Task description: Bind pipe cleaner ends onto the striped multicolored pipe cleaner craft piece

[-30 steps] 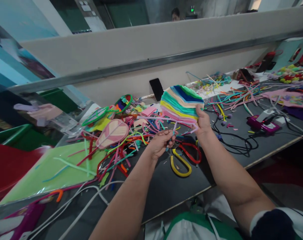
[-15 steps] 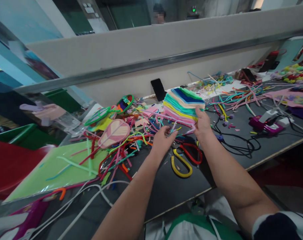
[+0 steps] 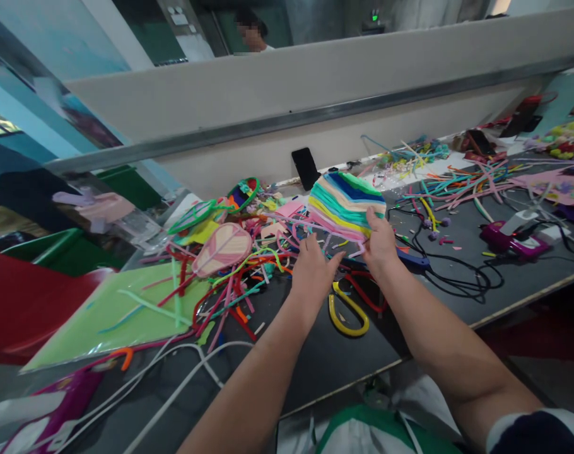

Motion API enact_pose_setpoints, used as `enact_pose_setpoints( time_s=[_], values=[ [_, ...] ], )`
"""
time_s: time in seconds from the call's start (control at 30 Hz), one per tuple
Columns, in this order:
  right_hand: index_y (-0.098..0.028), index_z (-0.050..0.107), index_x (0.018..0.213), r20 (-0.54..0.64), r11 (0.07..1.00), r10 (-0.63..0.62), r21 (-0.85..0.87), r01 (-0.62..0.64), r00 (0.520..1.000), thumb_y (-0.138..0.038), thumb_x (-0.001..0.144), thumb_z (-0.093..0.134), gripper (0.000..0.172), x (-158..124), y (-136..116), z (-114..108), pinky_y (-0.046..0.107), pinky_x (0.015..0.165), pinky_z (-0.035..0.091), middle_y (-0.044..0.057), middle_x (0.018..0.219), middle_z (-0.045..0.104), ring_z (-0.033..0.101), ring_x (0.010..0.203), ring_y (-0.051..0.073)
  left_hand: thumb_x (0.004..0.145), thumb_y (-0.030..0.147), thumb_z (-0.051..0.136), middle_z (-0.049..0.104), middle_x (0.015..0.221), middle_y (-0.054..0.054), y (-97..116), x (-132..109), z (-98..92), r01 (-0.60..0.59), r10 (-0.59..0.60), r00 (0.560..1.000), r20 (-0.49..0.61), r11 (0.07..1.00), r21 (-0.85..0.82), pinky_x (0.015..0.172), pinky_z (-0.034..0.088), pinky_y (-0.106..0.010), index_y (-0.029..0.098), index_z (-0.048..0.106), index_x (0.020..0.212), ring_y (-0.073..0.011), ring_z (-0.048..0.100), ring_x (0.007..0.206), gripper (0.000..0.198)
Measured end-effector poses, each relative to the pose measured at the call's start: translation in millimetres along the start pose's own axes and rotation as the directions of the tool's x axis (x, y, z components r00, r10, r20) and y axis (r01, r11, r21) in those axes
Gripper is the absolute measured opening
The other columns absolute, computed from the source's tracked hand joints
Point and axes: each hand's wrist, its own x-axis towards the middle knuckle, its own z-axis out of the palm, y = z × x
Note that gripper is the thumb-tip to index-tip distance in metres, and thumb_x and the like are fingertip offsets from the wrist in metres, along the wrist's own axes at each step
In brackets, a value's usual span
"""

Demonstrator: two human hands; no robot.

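"Two bare hands, one striped panel. Begin with the panel."

"Striped panel (image 3: 346, 205): fuzzy strips in green, navy, peach, teal, yellow and pink. Location: raised over the table (image 3: 310, 372), below the black phone (image 3: 304, 168) that leans on the wall. One bent lilac strip (image 3: 362, 246) at its lower edge."

"Right hand (image 3: 380, 243)?"

"Pinching the panel's right edge, thumb on the striped face, fingers mostly hidden behind."

"Left hand (image 3: 310, 268)?"

"Back upward, fingers half curled, thumb spread away from them. Position: just left of and below the panel, beside the pile of craft stems (image 3: 228, 296). Fingertip contact with the pile: cannot tell."

"Changes since the last count?"

"One. A second ago the left fingertips were pressed together on a slim bluish bit. Now the thumb stands apart, and no such bit shows in the hand. Right hand's grip: same as before."

"Meaning for the work?"

"My judgement: left hand probably free, right hand alone bearing the panel."

"Remaining items nearby?"

"Scissors (image 3: 351, 331), one yellow handle, one red, on the table below the hands. Blue tool (image 3: 415, 260) beside the right wrist, kind unclear. Pink leaf shape (image 3: 223, 249), left of the pile's middle."
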Motion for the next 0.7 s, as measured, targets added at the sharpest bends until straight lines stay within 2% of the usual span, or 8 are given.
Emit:
enact_pose_setpoints(
  time_s=[0.23,0.5,0.7],
  values=[
    [-0.020,0.060,0.092,0.008,1.000,0.019,-0.001,-0.019,1.000,-0.029,0.074,0.067,0.021,-0.3,-5.3,0.8,0.032,0.071,0.059,0.001,0.086,0.073,0.071,0.082,0.019,0.079,0.045,0.063,0.050,0.120,-0.023,-7.7,-0.2,5.3,-0.090,0.088,0.995,-0.040,0.994,-0.067,0.090,0.046,-0.047,0.009,0.036,0.130,-0.0339,0.048,0.118,0.068],
    [-0.020,0.058,0.086,-0.027,0.998,0.046,-0.030,-0.047,0.999,-0.031,0.073,0.069,0.020,-4.6,-7.7,4.1,0.028,0.062,0.059,-0.001,0.075,0.070,0.070,0.078,0.018,0.081,0.053,0.057,0.053,0.117,-0.022,-13.7,0.9,7.0,-0.086,0.081,0.995,-0.061,0.994,-0.072,0.088,0.047,-0.048,0.010,0.040,0.125,-0.0332,0.051,0.115,0.064],
    [-0.021,0.056,0.089,-0.032,0.999,0.021,-0.038,-0.022,0.999,-0.033,0.072,0.068,0.024,-4.5,-5.3,3.8,0.028,0.062,0.058,-0.003,0.080,0.069,0.069,0.073,0.015,0.081,0.055,0.055,0.055,0.116,-0.020,-13.0,1.4,5.0,-0.071,0.069,0.996,-0.055,0.997,-0.044,0.086,0.048,-0.045,0.011,0.043,0.123,-0.0318,0.053,0.114,0.062]
  ],
)
